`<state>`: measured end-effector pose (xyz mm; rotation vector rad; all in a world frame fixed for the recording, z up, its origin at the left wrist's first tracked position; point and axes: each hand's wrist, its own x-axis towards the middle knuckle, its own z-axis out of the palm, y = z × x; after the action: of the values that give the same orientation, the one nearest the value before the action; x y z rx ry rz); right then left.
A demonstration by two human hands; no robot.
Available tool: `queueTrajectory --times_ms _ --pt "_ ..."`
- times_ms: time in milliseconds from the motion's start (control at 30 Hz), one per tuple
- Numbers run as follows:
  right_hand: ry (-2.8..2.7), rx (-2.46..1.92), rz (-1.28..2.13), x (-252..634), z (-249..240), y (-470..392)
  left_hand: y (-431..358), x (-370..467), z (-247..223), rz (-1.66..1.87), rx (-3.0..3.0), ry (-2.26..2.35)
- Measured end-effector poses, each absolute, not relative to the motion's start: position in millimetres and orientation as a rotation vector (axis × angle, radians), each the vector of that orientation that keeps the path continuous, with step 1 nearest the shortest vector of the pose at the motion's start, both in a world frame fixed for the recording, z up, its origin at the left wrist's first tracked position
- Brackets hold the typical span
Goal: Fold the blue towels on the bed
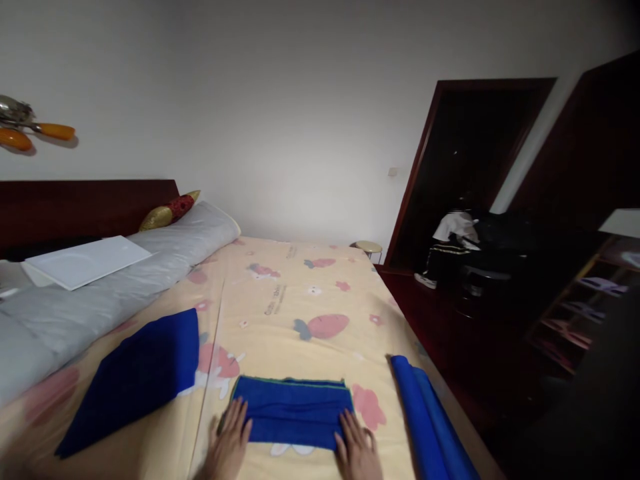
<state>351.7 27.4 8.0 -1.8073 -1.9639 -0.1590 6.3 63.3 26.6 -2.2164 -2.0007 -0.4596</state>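
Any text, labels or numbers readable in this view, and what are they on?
Nothing can be read for certain.
Bedsheet: two small dark print lines, near and, too blurred to read.
White flat board on the grey bedding: no visible text.
Folded blue towel under both hands, left hand, right hand: no label showing.

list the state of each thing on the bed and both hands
middle towel: folded flat, under both hands
left hand: open, flat on its left edge
right hand: open, flat on its right edge
left towel: folded, lying flat
right towel: folded long at bed edge
white board: flat on grey bedding
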Motion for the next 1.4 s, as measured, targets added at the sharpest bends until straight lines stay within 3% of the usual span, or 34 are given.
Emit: queueTrajectory --times_ms 100,300,400,533,767,867,1000,1167,1300,1400 --pt "-1.887 -1.891 -0.246 376 9 23 62 -8 33 -0.543 -1.994 -2.069" --pt "-2.100 -1.636 -0.026 271 12 40 65 75 30 -0.517 -2.675 -1.357" --pt "-2.060 -1.775 0.048 283 17 49 78 57 26 -0.395 -2.584 -1.652" --pt "-1.950 -1.961 -0.088 348 22 48 84 -5 36 -0.345 -1.976 -2.123" --pt "-2.140 -1.497 -0.352 343 -25 24 52 2 33 -0.469 -2.472 -1.391" --pt "-2.050 -1.612 -0.366 342 -37 15 47 -2 15 -0.479 -2.478 -1.430" --pt "-2.090 -1.728 -0.162 345 4 22 61 -5 16 -0.448 -2.460 -1.664" --pt "-2.009 -2.001 0.087 342 70 55 92 14 52 -0.264 -2.333 -2.086" --pt "-1.940 -2.148 0.099 314 72 75 104 46 60 -0.213 -2.237 -2.201" --pt "-2.019 -1.958 0.198 270 54 83 105 78 47 -0.299 -2.439 -2.012"
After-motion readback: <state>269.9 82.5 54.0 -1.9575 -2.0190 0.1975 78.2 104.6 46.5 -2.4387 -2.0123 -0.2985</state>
